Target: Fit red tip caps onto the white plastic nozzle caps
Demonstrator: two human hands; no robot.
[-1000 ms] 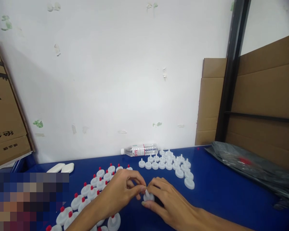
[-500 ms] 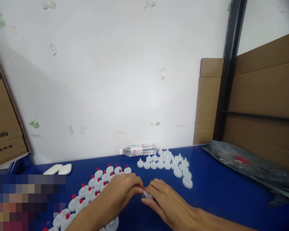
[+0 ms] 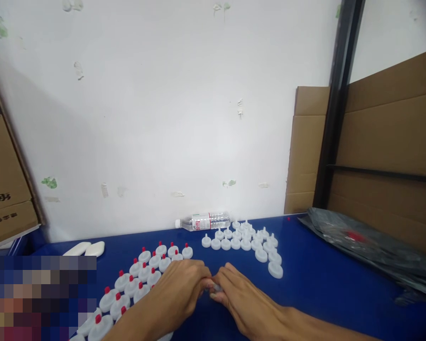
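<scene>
In front of me my two hands meet over the table. My right hand is closed round a white nozzle cap, mostly covered by its fingers. The fingertips of my left hand pinch at the spout end of that piece; a trace of red showed there a moment ago, and the tip is now covered. Left of my hands stand several white nozzle caps with red tips in slanting rows, partly behind my left forearm. Beyond my right hand is a group of nozzle caps with bare white spouts.
A clear bottle lies along the wall on the blue table. Two white rounded pieces are at the back left. Grey plastic bags lie at right, near cardboard and a black post. The lower left is blurred out.
My left fingers have curled further over the spout end and now press against my right fingers, covering more of the nozzle cap. The standing pieces stay where they were.
</scene>
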